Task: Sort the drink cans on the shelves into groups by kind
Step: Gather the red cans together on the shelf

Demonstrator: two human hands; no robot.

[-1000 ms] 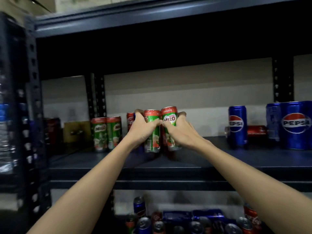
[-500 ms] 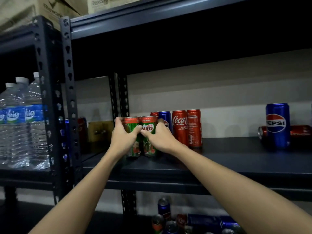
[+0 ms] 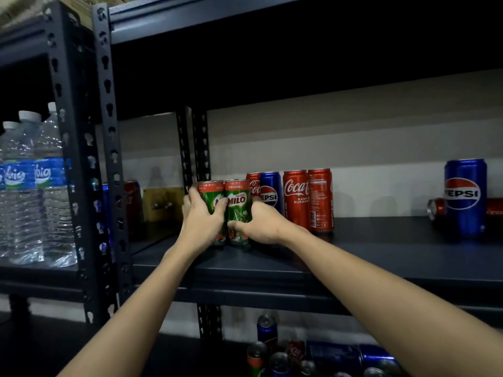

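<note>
Milo cans, two slim green aluminium ones with red tops, stand side by side at the left end of the dark metal shelf (image 3: pixel 353 257), and I have one in each hand. My left hand (image 3: pixel 201 221) curls round the left green Milo can (image 3: pixel 211 195), fingers wrapped behind it; my right hand (image 3: pixel 261 224) wraps the right green Milo can (image 3: pixel 238 210) low down, thumb across its front. Just behind my right hand stand a blue Pepsi can (image 3: pixel 269 191) and tall red Coca-Cola cans (image 3: pixel 295 197); another blue Pepsi can (image 3: pixel 465 195) stands well apart to the right. To do this well, I judge I should set both bases flat on the shelf, keep the pair touching and upright, and leave a gap from the colas so the green group reads as its own. Easing off gently should stop either can tipping into its neighbour.
</note>
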